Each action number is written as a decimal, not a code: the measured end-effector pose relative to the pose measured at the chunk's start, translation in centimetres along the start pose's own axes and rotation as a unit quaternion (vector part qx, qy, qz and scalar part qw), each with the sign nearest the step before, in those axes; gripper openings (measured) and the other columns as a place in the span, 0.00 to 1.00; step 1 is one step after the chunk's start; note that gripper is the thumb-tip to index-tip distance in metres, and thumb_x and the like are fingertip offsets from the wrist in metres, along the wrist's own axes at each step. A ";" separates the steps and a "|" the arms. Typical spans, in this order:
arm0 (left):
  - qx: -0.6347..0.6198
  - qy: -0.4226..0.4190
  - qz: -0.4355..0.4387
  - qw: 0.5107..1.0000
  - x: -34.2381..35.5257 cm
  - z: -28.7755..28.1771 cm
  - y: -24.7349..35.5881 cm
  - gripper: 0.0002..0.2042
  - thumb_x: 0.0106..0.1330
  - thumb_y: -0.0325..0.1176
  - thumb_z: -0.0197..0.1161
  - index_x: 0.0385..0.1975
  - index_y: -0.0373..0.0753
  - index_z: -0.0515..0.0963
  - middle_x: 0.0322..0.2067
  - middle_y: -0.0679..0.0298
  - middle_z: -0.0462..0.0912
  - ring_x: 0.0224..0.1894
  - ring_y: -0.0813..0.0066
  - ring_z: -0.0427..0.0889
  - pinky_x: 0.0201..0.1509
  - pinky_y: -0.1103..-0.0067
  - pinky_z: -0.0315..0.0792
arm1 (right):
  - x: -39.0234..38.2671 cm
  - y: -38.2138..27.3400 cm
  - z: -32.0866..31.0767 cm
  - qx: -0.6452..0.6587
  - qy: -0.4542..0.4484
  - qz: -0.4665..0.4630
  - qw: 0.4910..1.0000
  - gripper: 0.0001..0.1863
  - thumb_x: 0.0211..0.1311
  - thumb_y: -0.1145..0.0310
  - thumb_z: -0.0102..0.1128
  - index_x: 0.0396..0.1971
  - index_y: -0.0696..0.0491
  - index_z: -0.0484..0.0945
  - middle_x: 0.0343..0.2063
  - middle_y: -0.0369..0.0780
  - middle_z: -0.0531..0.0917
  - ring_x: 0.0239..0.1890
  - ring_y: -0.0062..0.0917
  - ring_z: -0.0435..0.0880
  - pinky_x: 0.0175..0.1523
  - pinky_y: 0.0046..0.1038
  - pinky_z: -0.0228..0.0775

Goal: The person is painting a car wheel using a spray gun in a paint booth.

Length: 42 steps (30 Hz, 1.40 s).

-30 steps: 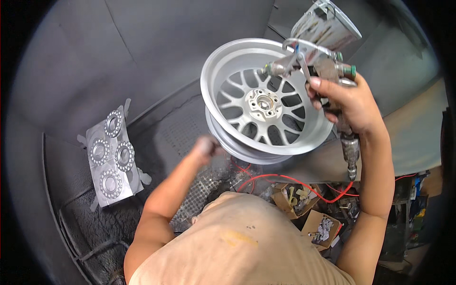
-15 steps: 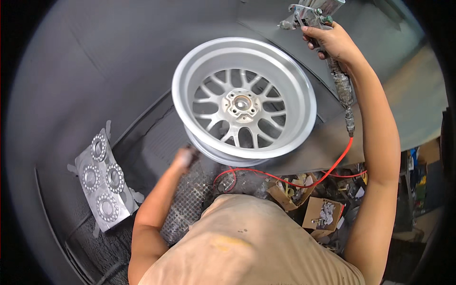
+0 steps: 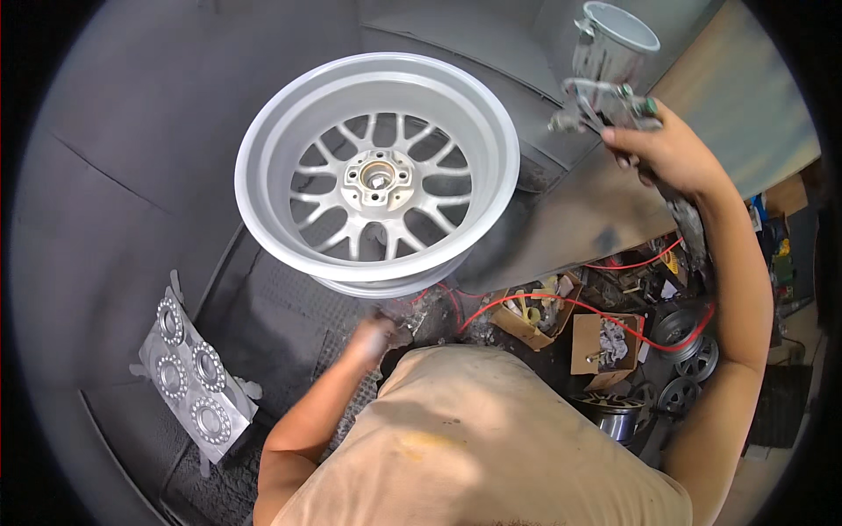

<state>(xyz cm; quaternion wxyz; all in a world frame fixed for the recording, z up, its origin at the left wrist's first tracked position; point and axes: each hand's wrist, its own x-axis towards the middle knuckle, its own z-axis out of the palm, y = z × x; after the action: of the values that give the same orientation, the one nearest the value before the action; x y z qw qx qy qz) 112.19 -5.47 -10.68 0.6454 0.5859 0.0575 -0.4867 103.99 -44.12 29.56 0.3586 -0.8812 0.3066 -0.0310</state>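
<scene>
A bare silver-grey car wheel [image 3: 361, 184] lies tilted at the upper middle, its spoked centre and inner barrel showing. My right hand [image 3: 675, 151] is closed round the handle of a spray gun [image 3: 605, 105] at the upper right. The gun's nozzle points left, toward the wheel but apart from it, and a grey cup [image 3: 614, 48] stands on top. A red hose [image 3: 561, 298] trails below. Just under the wheel's near edge is my left hand [image 3: 375, 337], dark at the fingertips. Motion blurs its fingers, and I cannot tell whether it touches the wheel.
At the left, several perforated round rings [image 3: 210, 419] are fixed to a silver-coated sheet [image 3: 230, 386]. Two cardboard boxes [image 3: 583, 346] of scraps stand lower right, beside several other wheels [image 3: 675, 331]. Dark grey sheeting [image 3: 158, 114] curves round the back and left.
My right hand has come down and right with the spray gun, whose cup now shows its round top. The wheel sits farther left and looks turned. My left hand has moved right.
</scene>
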 end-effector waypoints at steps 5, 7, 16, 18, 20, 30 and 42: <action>-0.140 0.217 0.227 0.939 0.8 -6.2 9.3 0.18 0.60 0.24 0.52 0.50 0.25 0.71 0.42 0.53 0.81 0.45 0.65 0.81 0.55 0.68 0.75 | -4.6 0.3 0.5 0.065 -0.067 0.065 0.994 0.23 0.60 0.62 0.73 0.48 0.56 0.73 0.21 0.35 0.80 0.16 0.16 0.74 0.20 0.21 0.64; -0.136 0.191 0.190 0.953 1.2 -8.0 9.8 0.15 0.61 0.24 0.50 0.46 0.28 0.74 0.39 0.54 0.80 0.42 0.64 0.80 0.58 0.68 0.74 | -5.8 0.1 1.2 0.075 -0.102 0.080 0.989 0.23 0.58 0.65 0.75 0.48 0.56 0.73 0.21 0.35 0.80 0.15 0.16 0.73 0.20 0.21 0.64; -0.031 0.000 -0.014 0.999 -2.4 1.3 -0.1 0.35 0.53 0.16 0.50 0.67 0.30 0.58 0.55 0.49 0.75 0.57 0.55 0.78 0.57 0.69 0.77 | -7.2 -5.2 8.9 0.177 -0.278 -0.085 0.940 0.13 0.62 0.66 0.73 0.40 0.56 0.80 0.25 0.32 0.83 0.22 0.13 0.74 0.27 0.19 0.67; -0.002 0.046 -0.037 0.998 -1.0 -2.9 1.3 0.32 0.54 0.16 0.51 0.64 0.29 0.63 0.53 0.50 0.77 0.54 0.56 0.79 0.56 0.70 0.78 | -6.1 -5.7 10.6 0.180 -0.278 -0.083 0.940 0.13 0.62 0.63 0.73 0.38 0.55 0.81 0.24 0.32 0.82 0.21 0.13 0.74 0.26 0.19 0.66; -0.064 0.108 0.055 0.991 -0.6 -6.5 4.9 0.27 0.59 0.21 0.52 0.62 0.29 0.63 0.51 0.51 0.78 0.54 0.56 0.79 0.63 0.63 0.74 | -5.7 -6.5 11.9 0.177 -0.233 -0.073 0.953 0.17 0.61 0.56 0.74 0.36 0.53 0.81 0.21 0.32 0.80 0.19 0.13 0.73 0.24 0.19 0.64; 0.059 0.053 0.074 0.994 -3.5 -0.2 2.6 0.29 0.58 0.22 0.55 0.63 0.29 0.64 0.52 0.50 0.79 0.50 0.61 0.80 0.50 0.67 0.77 | 1.6 -11.6 15.9 0.197 -0.171 -0.185 0.947 0.13 0.65 0.59 0.68 0.30 0.53 0.80 0.19 0.31 0.78 0.18 0.12 0.72 0.20 0.18 0.61; -0.095 0.140 0.214 0.962 1.6 -13.8 10.7 0.16 0.64 0.26 0.56 0.50 0.24 0.71 0.42 0.53 0.81 0.45 0.61 0.82 0.56 0.67 0.76 | 8.7 -10.6 13.2 0.048 -0.022 -0.229 0.972 0.17 0.63 0.57 0.68 0.34 0.58 0.81 0.22 0.36 0.81 0.21 0.16 0.75 0.24 0.23 0.65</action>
<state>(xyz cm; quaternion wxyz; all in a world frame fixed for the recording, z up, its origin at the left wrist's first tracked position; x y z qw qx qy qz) 127.33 3.17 -8.45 0.7724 0.5831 0.0670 -0.2427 120.10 -35.03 25.20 0.3904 -0.9102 0.0869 -0.1080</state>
